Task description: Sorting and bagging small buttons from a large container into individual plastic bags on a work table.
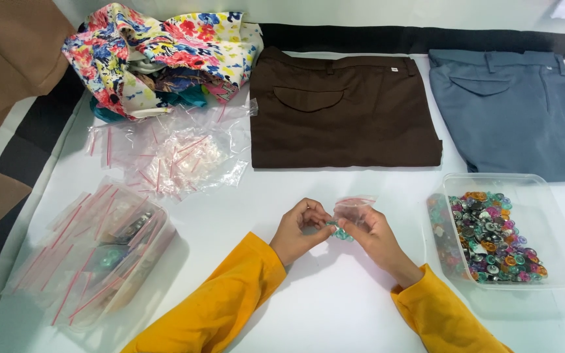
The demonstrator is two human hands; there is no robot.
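Observation:
My left hand [299, 230] and my right hand [377, 238] meet at the middle of the white table [335, 307], both in yellow sleeves. Between them is a small clear zip bag [353, 208] with a red strip; my right hand pinches it, and teal buttons [341, 233] show at its lower edge. The fingertips of my left hand are closed at the bag's mouth on something small that I cannot make out.
A clear plastic tub [544, 216] of several coloured buttons stands at the right. Filled zip bags [93, 255] lie at the left, empty ones [171, 153] behind. Folded brown trousers [344, 111], grey-blue trousers [518, 111] and floral cloth [158, 52] lie at the back.

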